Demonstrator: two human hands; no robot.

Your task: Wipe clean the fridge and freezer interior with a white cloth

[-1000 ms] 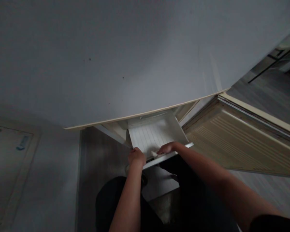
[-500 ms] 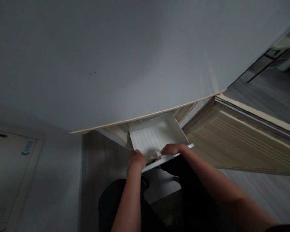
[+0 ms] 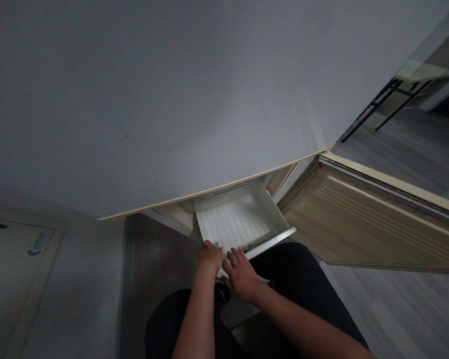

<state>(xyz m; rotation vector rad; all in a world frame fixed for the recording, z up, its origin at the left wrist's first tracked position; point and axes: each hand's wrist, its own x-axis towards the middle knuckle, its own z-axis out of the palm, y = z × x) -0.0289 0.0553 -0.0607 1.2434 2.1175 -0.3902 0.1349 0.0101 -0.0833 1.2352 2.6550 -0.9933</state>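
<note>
A white drawer (image 3: 243,212) with a ribbed bottom is pulled out of a cabinet that looks like a refrigerator. At its front left corner, my left hand (image 3: 208,257) is closed on the rim. My right hand (image 3: 243,276) lies close beside it, fingers bent over the front edge (image 3: 271,243). The white cloth seen under that hand a moment ago is now mostly covered by my hands. No other item shows inside the drawer.
To the right, the ribbed cream door (image 3: 366,219) stands swung open. A large pale panel (image 3: 209,99) fills the view above the drawer. My dark-trousered knees (image 3: 295,264) are close below. A table with dark legs (image 3: 396,92) stands farther back on the wooden floor (image 3: 404,309).
My right hand has slid left along the drawer's front edge, from near its middle to beside my left hand. My left hand stays at the corner. The view has shifted slightly.
</note>
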